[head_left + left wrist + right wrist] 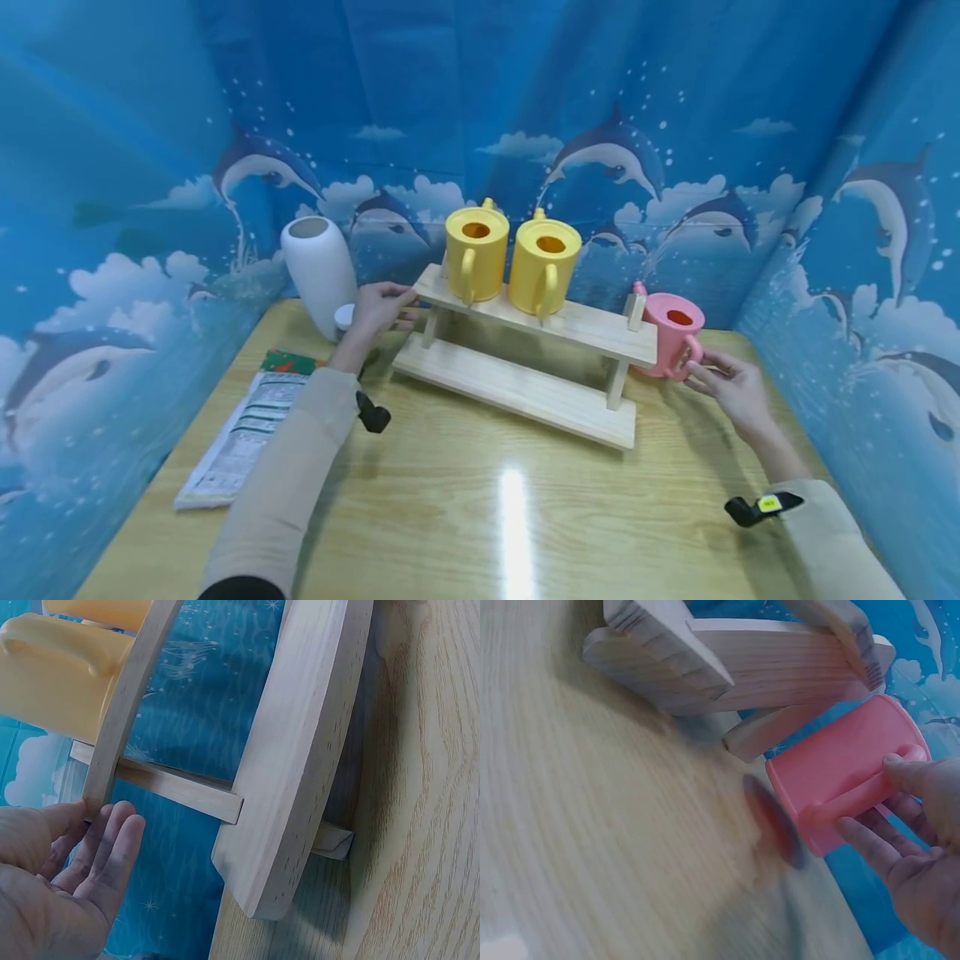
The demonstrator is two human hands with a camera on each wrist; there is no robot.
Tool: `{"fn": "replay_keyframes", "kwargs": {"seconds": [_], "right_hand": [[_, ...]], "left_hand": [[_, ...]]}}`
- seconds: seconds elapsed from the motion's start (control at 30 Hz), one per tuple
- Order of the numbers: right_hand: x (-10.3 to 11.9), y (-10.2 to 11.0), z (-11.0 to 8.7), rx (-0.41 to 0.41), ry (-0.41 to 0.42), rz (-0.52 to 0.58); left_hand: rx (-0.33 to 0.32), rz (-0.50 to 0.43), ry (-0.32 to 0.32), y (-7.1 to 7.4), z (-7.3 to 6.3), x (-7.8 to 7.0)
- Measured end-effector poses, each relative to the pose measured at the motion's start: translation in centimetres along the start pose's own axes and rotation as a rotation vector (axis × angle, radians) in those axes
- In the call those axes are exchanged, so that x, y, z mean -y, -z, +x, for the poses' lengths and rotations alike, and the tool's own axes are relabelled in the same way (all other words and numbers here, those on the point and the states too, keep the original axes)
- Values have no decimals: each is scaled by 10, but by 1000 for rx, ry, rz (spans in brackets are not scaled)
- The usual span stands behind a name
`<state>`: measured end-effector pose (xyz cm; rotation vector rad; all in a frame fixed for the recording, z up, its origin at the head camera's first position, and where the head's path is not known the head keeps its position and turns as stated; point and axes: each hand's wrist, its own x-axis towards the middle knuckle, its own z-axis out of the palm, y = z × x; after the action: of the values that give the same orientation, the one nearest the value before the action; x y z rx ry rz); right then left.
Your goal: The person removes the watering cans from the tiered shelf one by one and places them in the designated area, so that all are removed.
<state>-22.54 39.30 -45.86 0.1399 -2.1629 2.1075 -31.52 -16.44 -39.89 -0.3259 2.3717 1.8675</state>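
A two-tier wooden shelf [510, 385] stands at the back of the table. My left hand [381, 310] pinches the left end of its upper board between thumb and fingers, seen closely in the left wrist view. Two yellow watering cans [487, 265] sit side by side on that upper board, handles towards me. To the right of the shelf, my right hand [733, 390] holds a pink watering can [662, 340] by its handle. In the right wrist view this can is tilted, its shadow on the table lying beside its base. The lower board carries nothing.
Behind my left hand stands a tall white vase [321, 271], with a small white-topped container [343, 317] beside it. A printed bag [251, 437] lies under my left forearm. Blue dolphin-patterned curtains [480, 100] enclose the table [435, 500] at the back and sides.
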Motion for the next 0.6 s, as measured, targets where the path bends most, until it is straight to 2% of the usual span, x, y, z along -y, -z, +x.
{"fn": "replay_keyframes", "kwargs": {"seconds": [0.33, 0.6], "right_hand": [[-14, -7, -3, -9, 6, 27], [-14, -8, -6, -35, -33, 7]], "left_hand": [[0, -9, -10, -1, -1, 1], [10, -2, -20, 2, 0, 2]]}}
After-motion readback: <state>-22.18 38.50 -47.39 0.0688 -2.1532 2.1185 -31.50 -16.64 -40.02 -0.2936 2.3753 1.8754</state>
